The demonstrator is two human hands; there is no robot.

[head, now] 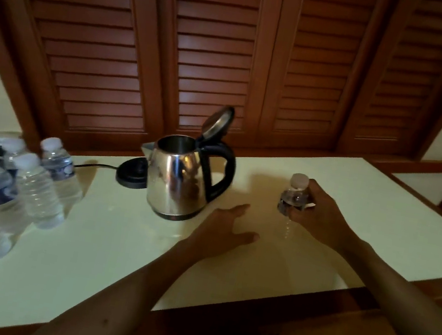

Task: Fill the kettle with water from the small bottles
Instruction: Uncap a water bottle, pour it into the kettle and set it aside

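Bottle (294, 196) gripped by right hand (320, 212), label unreadable; left hand (221, 231) spread beside kettle (180, 181).

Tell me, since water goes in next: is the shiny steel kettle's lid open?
Open: the steel kettle's hinged lid stands upright, its mouth uncovered.

A cream-topped table with a dark wooden edge (89, 262) stands before brown louvred wooden shutter doors (212, 50). A round black power base (132, 173) lies on it, its black cord (95, 167) trailing left.
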